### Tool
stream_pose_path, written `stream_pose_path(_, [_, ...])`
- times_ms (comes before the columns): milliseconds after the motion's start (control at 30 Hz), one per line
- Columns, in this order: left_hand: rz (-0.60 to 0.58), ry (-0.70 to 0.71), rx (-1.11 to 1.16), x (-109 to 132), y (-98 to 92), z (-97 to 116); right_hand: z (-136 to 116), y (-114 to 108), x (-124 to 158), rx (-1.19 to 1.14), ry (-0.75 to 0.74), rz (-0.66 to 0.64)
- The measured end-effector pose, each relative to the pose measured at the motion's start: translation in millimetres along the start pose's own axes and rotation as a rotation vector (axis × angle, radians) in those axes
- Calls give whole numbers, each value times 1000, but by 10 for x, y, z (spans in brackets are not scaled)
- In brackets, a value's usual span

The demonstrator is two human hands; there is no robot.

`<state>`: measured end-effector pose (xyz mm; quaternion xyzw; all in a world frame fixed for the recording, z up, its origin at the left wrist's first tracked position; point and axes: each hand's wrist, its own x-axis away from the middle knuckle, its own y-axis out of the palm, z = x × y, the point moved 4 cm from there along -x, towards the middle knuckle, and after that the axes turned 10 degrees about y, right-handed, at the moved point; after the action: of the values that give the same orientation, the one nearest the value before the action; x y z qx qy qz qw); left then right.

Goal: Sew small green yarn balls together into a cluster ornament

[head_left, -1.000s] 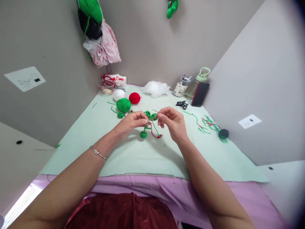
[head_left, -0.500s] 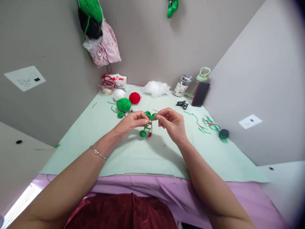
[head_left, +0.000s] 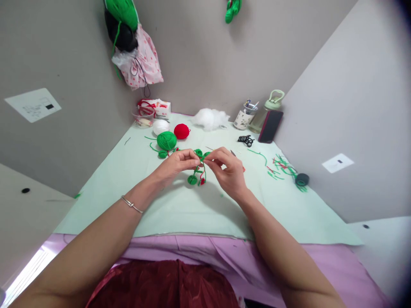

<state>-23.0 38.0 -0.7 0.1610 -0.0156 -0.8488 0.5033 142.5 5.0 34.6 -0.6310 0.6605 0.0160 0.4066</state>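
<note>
Above the middle of the table, my left hand (head_left: 184,161) pinches a green yarn piece (head_left: 198,152) made of small rounded parts. My right hand (head_left: 226,169) is closed at the same piece from the other side, thumb and forefinger together on its green yarn. Below the fingers dangle a round green yarn part (head_left: 192,179) and a small red yarn part (head_left: 202,182). A thin needle-like tool shows just beyond the fingers, and an orange-tipped tool (head_left: 244,169) is partly hidden behind my right hand.
Balls of green (head_left: 166,140), red (head_left: 181,131) and white yarn (head_left: 161,127) sit back left. White stuffing (head_left: 210,119) lies at the back. A pen cup (head_left: 245,117), bottle (head_left: 258,122), phone (head_left: 270,127) and black hair clip (head_left: 245,140) stand right, near yarn scraps (head_left: 280,166) and black tape (head_left: 302,179).
My right hand has shifted slightly left, closer to my left fingers, uncovering the orange-tipped tool behind it. My left hand stays nearly still.
</note>
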Motion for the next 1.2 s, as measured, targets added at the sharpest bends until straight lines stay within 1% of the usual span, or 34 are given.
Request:
stream_pose_path(100, [3,-7,-4,-6,2,0,-8,55,21,161,-99,0])
stream_pose_path(167, [-7,-17,8,-3,23,23,5,56,10,147,-91,-42])
stream_pose_path(200, [-10,-18,18,0,37,41,14,32,-6,103,-62,-52])
stream_pose_path(267, [-13,-21,40,11,64,78,47,-60,-58,-30,39,-29])
stream_pose_path(333, [-18,-30,53,26,86,103,111,-162,-115,-172,175,23])
stream_pose_path(367, [-30,-36,52,33,96,108,153,-191,-138,-233,244,30])
stream_pose_path(400, [-49,-43,47,40,106,109,198,-196,-154,-286,308,10])
stream_pose_path(467, [-103,-50,24,48,125,102,289,-137,-160,-380,435,-110])
stream_pose_path(533, [-150,-49,-14,47,136,90,359,-8,-120,-477,565,-326])
stream_pose_path(600, [-162,-31,-77,38,132,80,384,117,-50,-588,671,-545])
stream_pose_path(633, [-155,-16,-117,31,125,77,384,158,-21,-636,707,-619])
stream_pose_path(667, [-145,4,-159,24,116,77,380,181,-2,-670,730,-660])
stream_pose_path(700, [-135,24,-200,18,107,76,378,189,7,-688,743,-675])
stream_pose_path(767, [-121,47,-279,9,89,68,375,180,1,-681,747,-660])
stream_pose_path(900, [-67,49,-391,0,43,48,380,159,-20,-657,743,-640])
stream_pose_path(1000, [-33,54,-408,-6,25,54,397,156,-23,-654,746,-626])
stream_pose_path(1200, [-17,54,-412,-4,25,68,428,152,-30,-694,714,-592])
